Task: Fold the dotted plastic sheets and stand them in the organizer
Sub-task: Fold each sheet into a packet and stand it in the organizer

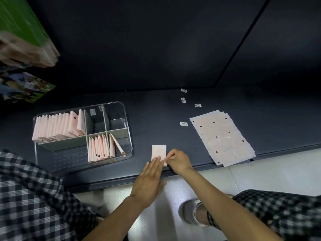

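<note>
Folded pink sheet [158, 152] lies flat on the dark table [156, 115] near its front edge, a narrow rectangle whose long axis runs away from the person toward the back of the table. The left hand [149, 180] lies palm down with its fingers straight and together, reaching forward so that the fingertips [157, 160] press on the sheet's near end. The right hand [178, 160] comes in from the right with its fingers curled and seems to pinch the near right corner of the sheet; the exact contact is too small to make out.

Left of the sheet stands a clear organizer [127, 136] split by grey dividers [69, 141]. Its back left compartment holds a long row of folded sheets [57, 126] standing on edge, the rightmost ones leaning. The front right compartment holds a shorter standing row [99, 148], with one piece tilted to the right. The remaining back compartments hold only small labels.

Right of the hands, well apart from the folded sheet, a fanned stack of flat dotted sheets [222, 136] lies with its near corner over the table's edge. A few small white labels [183, 124] lie scattered behind and beside it.
</note>
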{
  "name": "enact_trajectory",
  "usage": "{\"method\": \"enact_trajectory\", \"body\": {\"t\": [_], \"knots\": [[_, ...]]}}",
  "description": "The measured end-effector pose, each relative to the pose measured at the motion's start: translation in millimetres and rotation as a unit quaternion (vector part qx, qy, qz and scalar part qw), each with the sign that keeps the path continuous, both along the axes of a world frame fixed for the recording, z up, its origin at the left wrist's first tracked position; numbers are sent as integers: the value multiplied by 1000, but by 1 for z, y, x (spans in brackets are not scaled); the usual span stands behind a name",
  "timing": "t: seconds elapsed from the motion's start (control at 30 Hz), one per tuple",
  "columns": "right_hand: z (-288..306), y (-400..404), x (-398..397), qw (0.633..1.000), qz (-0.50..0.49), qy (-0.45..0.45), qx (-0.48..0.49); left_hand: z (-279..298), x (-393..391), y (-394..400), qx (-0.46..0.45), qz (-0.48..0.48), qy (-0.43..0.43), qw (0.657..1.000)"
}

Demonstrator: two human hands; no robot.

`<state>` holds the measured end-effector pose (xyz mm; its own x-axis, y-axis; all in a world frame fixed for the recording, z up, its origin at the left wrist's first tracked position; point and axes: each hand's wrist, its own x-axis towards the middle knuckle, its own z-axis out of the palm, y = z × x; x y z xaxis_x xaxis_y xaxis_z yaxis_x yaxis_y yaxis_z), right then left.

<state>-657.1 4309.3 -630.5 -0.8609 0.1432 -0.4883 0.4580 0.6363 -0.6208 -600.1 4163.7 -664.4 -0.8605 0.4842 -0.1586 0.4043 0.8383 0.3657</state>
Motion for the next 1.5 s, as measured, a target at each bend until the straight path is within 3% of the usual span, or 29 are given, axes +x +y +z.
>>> {"method": "enact_trajectory", "body": {"t": [0.1, 0.17, 0.23, 0.33, 0.47, 0.53, 0.6, 0.7, 0.77, 0.87, 0.97, 1.1, 1.2, 1.3, 1.5], "knots": [[1, -2, 1, 999, 20, 8, 30, 0, 1, -1, -53, -25, -8, 998], [2, -4, 1, 995, 20, 75, 60, 2, 0, -2, -74, -43, -10, 996], [5, -6, 0, 991, 21, 134, 14, 2, -1, -1, -93, -53, -15, 994], [9, -14, -8, 983, 73, 74, -151, 2, 0, 0, -105, -57, -26, 992], [7, -24, -26, 977, 122, 23, -175, 6, -1, 1, -116, -63, -33, 991], [7, -24, -37, 978, 160, 31, -133, 8, -2, 0, -128, -74, -35, 988], [8, -21, -48, 963, 264, 51, -29, 11, -5, -2, -141, -91, -44, 985], [11, -16, -61, 888, 425, 82, 155, 19, -11, -13, -154, -142, -57, 976], [15, -14, -65, 846, 475, 74, 231, 26, -17, -26, -155, -195, -66, 966], [17, -11, -58, 824, 491, 35, 283, 41, -27, -53, -138, -251, -73, 955], [18, -4, -47, 841, 466, -1, 274, 66, -43, -82, -101, -225, 20, 969], [34, 3, -37, 932, 319, -47, 165, 94, -64, -104, -135, -146, 185, 962], [51, -2, -32, 979, 191, -44, 50, 92, -72, -115, -178, -113, 156, 965], [68, -25, -25, 994, 98, 20, -37, 80, -74, -121, -227, -124, 108, 960], [84, -105, -18, 977, 124, 165, 53, 78, -73, -135, -238, -113, 107, 959]]}}
